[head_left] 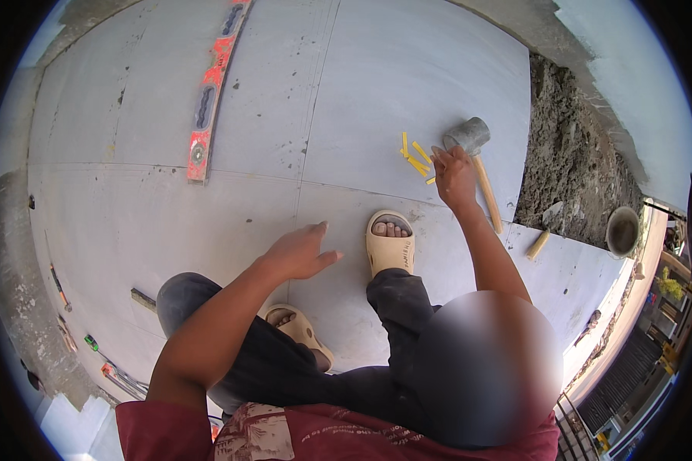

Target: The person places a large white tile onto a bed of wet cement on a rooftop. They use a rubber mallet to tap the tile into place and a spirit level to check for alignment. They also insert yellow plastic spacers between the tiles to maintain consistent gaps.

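My right hand [455,180] is over the grey floor tile [377,84], its fingers bunched together; whether something small is between them I cannot make out. Beside it lies a rubber mallet [469,134] with a grey head and wooden handle, the hand partly overlapping the head. Several yellow plastic strips [417,161], like tile wedges, lie scattered just left of these fingers. Out over the tiles nearer to me, my left hand [298,252] is empty, its thumb and forefinger spread apart.
A red spirit level [207,107] lies at the far left. To the right, rough mortar [561,146] borders the tiles, with a bucket [623,231] and a brush-like yellowish piece [538,245] nearby. Several tools lie along the left edge, including a green-ended one [91,343]. My sandalled feet [390,244] stand on the tiles.
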A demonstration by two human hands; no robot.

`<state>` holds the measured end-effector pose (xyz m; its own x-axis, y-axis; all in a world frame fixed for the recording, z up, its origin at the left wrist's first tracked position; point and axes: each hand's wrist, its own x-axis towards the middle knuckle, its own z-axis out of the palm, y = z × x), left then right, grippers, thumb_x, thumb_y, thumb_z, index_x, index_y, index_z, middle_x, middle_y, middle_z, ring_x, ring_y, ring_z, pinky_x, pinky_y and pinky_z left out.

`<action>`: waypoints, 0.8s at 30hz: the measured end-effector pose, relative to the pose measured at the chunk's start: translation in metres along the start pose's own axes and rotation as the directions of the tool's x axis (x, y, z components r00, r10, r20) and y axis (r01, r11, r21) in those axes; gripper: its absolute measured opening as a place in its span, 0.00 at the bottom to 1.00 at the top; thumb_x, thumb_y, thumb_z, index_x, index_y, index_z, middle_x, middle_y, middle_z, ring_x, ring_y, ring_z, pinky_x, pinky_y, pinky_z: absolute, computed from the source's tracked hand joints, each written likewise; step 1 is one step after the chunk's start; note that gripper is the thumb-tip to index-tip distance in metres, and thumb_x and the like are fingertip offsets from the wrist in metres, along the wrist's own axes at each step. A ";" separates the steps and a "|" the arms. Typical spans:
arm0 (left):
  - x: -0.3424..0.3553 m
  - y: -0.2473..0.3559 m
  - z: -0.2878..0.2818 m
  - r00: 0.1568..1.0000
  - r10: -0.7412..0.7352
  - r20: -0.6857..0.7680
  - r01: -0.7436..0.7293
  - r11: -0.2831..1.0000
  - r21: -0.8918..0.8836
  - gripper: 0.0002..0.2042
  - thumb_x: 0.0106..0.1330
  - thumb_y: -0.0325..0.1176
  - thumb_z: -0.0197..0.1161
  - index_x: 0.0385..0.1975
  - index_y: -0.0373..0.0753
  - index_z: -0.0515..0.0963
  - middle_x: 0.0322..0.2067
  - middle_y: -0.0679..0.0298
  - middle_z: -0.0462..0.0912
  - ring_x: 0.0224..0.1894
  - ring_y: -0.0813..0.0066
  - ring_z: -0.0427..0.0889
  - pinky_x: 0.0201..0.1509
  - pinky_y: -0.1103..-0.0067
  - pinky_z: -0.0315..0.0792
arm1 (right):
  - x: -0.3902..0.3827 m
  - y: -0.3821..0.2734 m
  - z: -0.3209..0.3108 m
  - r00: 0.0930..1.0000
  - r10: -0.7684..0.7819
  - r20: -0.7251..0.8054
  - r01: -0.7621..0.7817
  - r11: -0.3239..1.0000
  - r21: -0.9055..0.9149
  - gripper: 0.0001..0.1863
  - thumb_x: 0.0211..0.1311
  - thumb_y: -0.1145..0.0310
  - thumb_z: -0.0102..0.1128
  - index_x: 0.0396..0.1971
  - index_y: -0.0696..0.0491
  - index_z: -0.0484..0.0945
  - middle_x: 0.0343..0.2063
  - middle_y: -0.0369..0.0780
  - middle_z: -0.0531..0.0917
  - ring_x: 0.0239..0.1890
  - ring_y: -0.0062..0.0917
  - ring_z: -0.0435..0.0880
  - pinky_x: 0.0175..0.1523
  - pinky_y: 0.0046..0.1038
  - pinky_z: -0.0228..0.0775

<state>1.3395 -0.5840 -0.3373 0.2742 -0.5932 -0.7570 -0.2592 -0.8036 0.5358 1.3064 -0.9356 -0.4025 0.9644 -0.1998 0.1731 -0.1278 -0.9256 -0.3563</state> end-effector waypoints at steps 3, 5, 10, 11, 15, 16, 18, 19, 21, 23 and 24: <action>-0.010 0.001 -0.007 0.999 -0.041 0.002 0.041 0.999 -0.035 0.41 0.70 0.57 0.54 0.70 0.27 0.56 0.67 0.42 0.64 0.67 0.49 0.68 0.70 0.65 0.64 | 0.004 -0.046 0.009 0.959 -0.058 0.277 0.018 0.989 0.144 0.07 0.62 0.66 0.63 0.32 0.53 0.84 0.24 0.45 0.81 0.29 0.42 0.83 0.36 0.42 0.75; -0.014 -0.001 -0.010 0.998 -0.063 0.005 0.063 0.997 -0.053 0.41 0.70 0.57 0.54 0.70 0.27 0.56 0.67 0.41 0.64 0.67 0.49 0.68 0.69 0.65 0.64 | -0.001 -0.073 0.029 0.911 -0.185 0.369 0.125 0.976 0.179 0.09 0.63 0.64 0.62 0.28 0.53 0.82 0.24 0.44 0.81 0.28 0.42 0.83 0.34 0.40 0.76; -0.023 -0.011 -0.014 0.995 -0.100 -0.003 0.099 0.994 -0.053 0.41 0.70 0.58 0.54 0.70 0.26 0.56 0.66 0.40 0.66 0.66 0.49 0.70 0.69 0.64 0.65 | -0.014 -0.119 0.068 0.827 -0.292 0.481 0.227 0.955 0.191 0.11 0.64 0.65 0.58 0.26 0.56 0.78 0.25 0.45 0.82 0.28 0.43 0.84 0.35 0.40 0.78; -0.025 -0.016 -0.012 0.994 -0.104 -0.018 0.103 0.993 -0.062 0.42 0.70 0.58 0.53 0.70 0.26 0.56 0.65 0.40 0.66 0.66 0.49 0.70 0.68 0.64 0.66 | -0.013 -0.124 0.073 0.810 -0.310 0.497 0.245 0.950 0.193 0.10 0.63 0.66 0.58 0.26 0.56 0.78 0.26 0.46 0.82 0.28 0.43 0.84 0.35 0.40 0.78; -0.035 -0.030 -0.006 0.990 -0.134 -0.051 0.128 0.986 -0.108 0.42 0.70 0.59 0.53 0.70 0.26 0.56 0.65 0.40 0.67 0.65 0.48 0.71 0.68 0.64 0.66 | -0.006 -0.138 0.081 0.748 -0.324 0.579 0.292 0.944 0.151 0.06 0.60 0.71 0.56 0.26 0.57 0.78 0.27 0.48 0.83 0.29 0.43 0.85 0.36 0.40 0.79; -0.037 -0.031 -0.006 0.988 -0.142 -0.052 0.135 0.984 -0.119 0.42 0.70 0.59 0.53 0.70 0.26 0.56 0.65 0.40 0.67 0.65 0.48 0.71 0.68 0.64 0.66 | -0.004 -0.139 0.082 0.747 -0.312 0.588 0.284 0.948 0.142 0.06 0.59 0.71 0.56 0.26 0.57 0.78 0.27 0.48 0.83 0.30 0.43 0.85 0.36 0.40 0.79; -0.041 -0.033 -0.007 0.987 -0.149 -0.051 0.141 0.980 -0.139 0.42 0.70 0.59 0.54 0.69 0.26 0.56 0.65 0.40 0.67 0.65 0.48 0.71 0.68 0.64 0.66 | -0.001 -0.140 0.085 0.744 -0.283 0.605 0.266 0.956 0.121 0.05 0.58 0.72 0.55 0.26 0.57 0.78 0.28 0.48 0.83 0.30 0.43 0.85 0.37 0.41 0.80; -0.041 -0.034 -0.006 0.987 -0.151 -0.050 0.142 0.979 -0.148 0.42 0.70 0.59 0.54 0.69 0.26 0.56 0.65 0.40 0.67 0.65 0.48 0.71 0.68 0.64 0.66 | -0.001 -0.141 0.086 0.740 -0.293 0.605 0.277 0.953 0.122 0.05 0.58 0.72 0.56 0.27 0.57 0.78 0.28 0.48 0.83 0.30 0.44 0.86 0.37 0.40 0.80; -0.043 -0.036 -0.004 0.988 -0.139 -0.065 0.128 0.981 -0.149 0.42 0.70 0.59 0.54 0.69 0.25 0.56 0.65 0.40 0.67 0.65 0.48 0.71 0.68 0.64 0.66 | -0.001 -0.145 0.087 0.736 -0.311 0.602 0.298 0.946 0.125 0.05 0.58 0.72 0.56 0.27 0.57 0.78 0.28 0.48 0.84 0.30 0.44 0.86 0.36 0.40 0.80; -0.044 -0.038 -0.004 0.989 -0.133 -0.070 0.121 0.981 -0.150 0.42 0.70 0.58 0.54 0.69 0.25 0.56 0.65 0.40 0.67 0.65 0.48 0.71 0.68 0.64 0.66 | 0.000 -0.149 0.088 0.711 -0.291 0.640 0.315 0.946 0.079 0.05 0.57 0.73 0.56 0.28 0.57 0.79 0.29 0.48 0.84 0.31 0.43 0.87 0.36 0.40 0.81; -0.043 -0.038 -0.003 0.989 -0.133 -0.067 0.121 0.981 -0.153 0.42 0.70 0.58 0.54 0.69 0.25 0.57 0.64 0.39 0.67 0.65 0.48 0.71 0.68 0.64 0.66 | 0.000 -0.152 0.086 0.700 -0.277 0.659 0.322 0.945 0.056 0.05 0.57 0.73 0.57 0.28 0.57 0.79 0.30 0.49 0.85 0.32 0.43 0.87 0.36 0.40 0.81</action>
<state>1.3405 -0.5277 -0.3238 0.3672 -0.4833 -0.7947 -0.0788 -0.8675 0.4911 1.3462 -0.7671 -0.4274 0.8626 0.3281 -0.3851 0.2022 -0.9213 -0.3321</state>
